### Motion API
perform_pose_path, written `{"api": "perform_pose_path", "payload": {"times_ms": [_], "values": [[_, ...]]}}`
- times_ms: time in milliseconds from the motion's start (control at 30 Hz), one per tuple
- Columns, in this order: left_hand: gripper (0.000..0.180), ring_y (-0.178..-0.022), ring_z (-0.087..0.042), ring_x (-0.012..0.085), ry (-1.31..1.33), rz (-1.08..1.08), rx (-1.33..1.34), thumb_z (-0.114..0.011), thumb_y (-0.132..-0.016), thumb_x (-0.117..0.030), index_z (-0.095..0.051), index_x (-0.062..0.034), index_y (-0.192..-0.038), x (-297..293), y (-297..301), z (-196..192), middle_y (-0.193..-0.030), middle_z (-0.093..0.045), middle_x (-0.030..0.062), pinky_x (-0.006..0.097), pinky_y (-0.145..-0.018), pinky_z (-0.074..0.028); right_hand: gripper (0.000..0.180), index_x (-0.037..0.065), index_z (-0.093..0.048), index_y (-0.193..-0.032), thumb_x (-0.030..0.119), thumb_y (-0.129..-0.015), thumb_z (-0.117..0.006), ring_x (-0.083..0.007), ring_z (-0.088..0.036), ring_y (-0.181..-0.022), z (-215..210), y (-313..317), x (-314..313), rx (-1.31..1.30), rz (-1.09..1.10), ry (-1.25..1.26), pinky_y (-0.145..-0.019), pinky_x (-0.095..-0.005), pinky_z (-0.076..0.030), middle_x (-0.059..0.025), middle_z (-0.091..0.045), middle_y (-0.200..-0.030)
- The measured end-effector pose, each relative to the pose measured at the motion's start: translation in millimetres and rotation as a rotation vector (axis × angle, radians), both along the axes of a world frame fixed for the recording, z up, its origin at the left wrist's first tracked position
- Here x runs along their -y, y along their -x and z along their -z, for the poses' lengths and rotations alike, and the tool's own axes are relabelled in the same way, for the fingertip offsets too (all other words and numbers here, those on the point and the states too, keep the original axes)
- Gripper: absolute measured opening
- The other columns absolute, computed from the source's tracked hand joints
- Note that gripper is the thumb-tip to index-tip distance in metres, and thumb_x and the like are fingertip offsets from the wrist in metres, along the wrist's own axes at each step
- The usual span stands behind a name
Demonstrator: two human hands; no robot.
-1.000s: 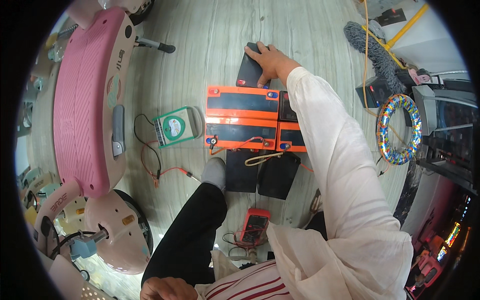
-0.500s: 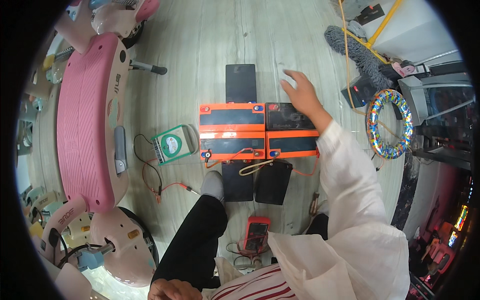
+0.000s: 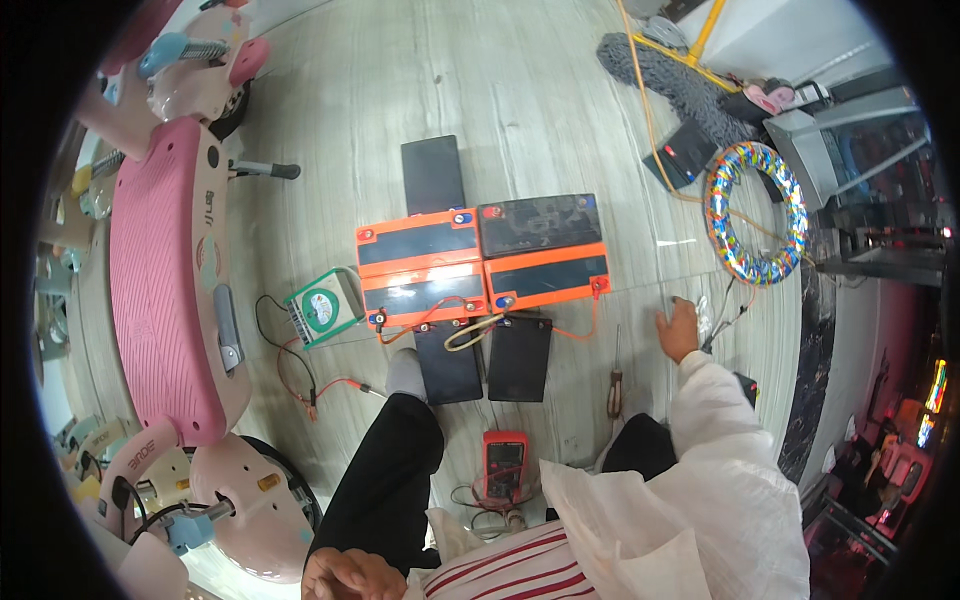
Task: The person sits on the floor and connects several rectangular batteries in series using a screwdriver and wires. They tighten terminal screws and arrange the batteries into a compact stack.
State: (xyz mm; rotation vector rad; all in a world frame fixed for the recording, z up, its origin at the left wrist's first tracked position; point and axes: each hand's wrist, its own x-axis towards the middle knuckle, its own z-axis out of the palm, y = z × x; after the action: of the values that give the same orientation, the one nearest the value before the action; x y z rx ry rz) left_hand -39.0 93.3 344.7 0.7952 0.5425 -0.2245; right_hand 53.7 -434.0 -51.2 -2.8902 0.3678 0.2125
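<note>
Several orange and black batteries lie joined in a block on the floor: an orange one (image 3: 420, 243) at the far left, a black-topped one (image 3: 540, 225) beside it, a near-left one (image 3: 425, 290) and a near-right one (image 3: 548, 273). A beige cable (image 3: 470, 335) and red wires link terminals along the near side. My right hand (image 3: 680, 328) is low over the floor right of the block, fingers apart, holding nothing visible; small pale scraps (image 3: 703, 318) lie next to it. Loosely curled over my left thigh, my left hand (image 3: 352, 578) is cut by the lower edge and shows nothing in it.
Black batteries (image 3: 433, 175) touch the block's far and near sides. A green-and-white meter (image 3: 325, 308) with clip leads sits left, a red multimeter (image 3: 506, 468) between my legs, a screwdriver (image 3: 615, 385) by my right foot. A pink scooter (image 3: 165, 280), a foil-wrapped ring (image 3: 715, 215) and a mop (image 3: 650, 75) flank the space.
My right hand has left the black-topped battery and come back toward me and rightward, down near the floor. My view has shifted slightly right. My left hand stays at my thigh.
</note>
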Motion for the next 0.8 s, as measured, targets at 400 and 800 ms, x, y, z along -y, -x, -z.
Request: {"api": "perform_pose_path", "payload": {"times_ms": [400,800], "values": [[0.027,-0.068,-0.033,0.0142,-0.029,-0.088,-0.123,-0.056,-0.098,-0.029,-0.045,-0.0127,-0.080,11,5,6,-0.071,-0.034,-0.0020,0.032,-0.066,-0.031,0.061,-0.006,-0.055,-0.122,0.041,-0.084,-0.067,-0.0427,-0.058,-0.113,-135,219,234,-0.216,0.829,0.252,-0.097,-0.0455,-0.048,-0.0306,-0.058,-0.121],[0.024,-0.063,-0.037,0.0127,-0.269,-0.053,-0.168,-0.044,-0.104,-0.028,-0.050,-0.0054,-0.102,12,-7,44,-0.074,-0.041,0.0022,0.028,-0.057,-0.034,0.119,0.003,-0.032,-0.145,0.035,-0.048,-0.093,-0.0370,-0.042,-0.132,-49,246,239,-0.174,0.547,-0.026,-0.107,-0.0441,-0.041,-0.0202,-0.040,-0.145]]}}
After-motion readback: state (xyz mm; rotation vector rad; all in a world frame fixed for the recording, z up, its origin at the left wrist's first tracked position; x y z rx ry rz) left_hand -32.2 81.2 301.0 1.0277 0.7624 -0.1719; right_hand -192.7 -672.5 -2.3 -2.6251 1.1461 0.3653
